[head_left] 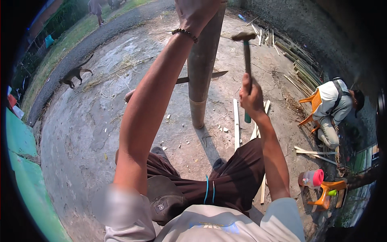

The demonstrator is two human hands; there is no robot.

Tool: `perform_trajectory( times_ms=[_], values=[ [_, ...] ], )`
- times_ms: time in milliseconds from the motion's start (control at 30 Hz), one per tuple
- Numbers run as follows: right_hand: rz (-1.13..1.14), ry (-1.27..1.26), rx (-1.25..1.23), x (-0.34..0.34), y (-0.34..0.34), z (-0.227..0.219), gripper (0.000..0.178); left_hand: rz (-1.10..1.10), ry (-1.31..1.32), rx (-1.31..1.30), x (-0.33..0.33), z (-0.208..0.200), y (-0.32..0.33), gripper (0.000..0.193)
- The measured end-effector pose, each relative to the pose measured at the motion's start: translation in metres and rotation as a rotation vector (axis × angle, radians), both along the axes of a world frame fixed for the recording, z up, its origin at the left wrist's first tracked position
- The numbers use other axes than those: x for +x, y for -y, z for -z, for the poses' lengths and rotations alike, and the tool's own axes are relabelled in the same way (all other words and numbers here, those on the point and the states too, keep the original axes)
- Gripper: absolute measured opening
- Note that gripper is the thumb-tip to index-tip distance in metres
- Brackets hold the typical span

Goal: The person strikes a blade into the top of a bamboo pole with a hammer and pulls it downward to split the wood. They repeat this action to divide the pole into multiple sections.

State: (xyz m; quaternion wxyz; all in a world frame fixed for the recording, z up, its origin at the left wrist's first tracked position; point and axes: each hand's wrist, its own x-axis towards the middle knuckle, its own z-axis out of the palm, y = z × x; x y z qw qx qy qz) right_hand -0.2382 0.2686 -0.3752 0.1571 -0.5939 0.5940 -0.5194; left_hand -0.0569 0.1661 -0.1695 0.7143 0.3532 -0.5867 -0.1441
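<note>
My right grip (252,97) clasps a raised hammer (247,56); my left grip (196,10), cropped above, overlaps the standing bamboo pole (201,64), its closure untellable; a long-bladed knife (219,74) shows on both sides of the pole; hammering seems in hand, the next move calling for steady, accurate striking.

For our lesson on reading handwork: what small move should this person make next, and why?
Probably bring the hammer toward the standing pole: the right hand grips its handle, the head apart from the pole, while the left hand is at the pole's upper part, seemingly steadying it.
</note>
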Motion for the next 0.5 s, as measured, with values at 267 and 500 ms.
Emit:
perform_trajectory(
  times_ms=[267,500],
  values=[
    [-0.178,0.070,0.047,0.001,-0.022,-0.016,0.040,-0.287,0.224,-0.065,0.040,0.017,0.047,0.098],
    [-0.222,0.591,0.208,-0.018,-0.025,0.051,0.047,0.156,0.025,-0.056,0.028,0.015,0.055,0.083]
  ],
)
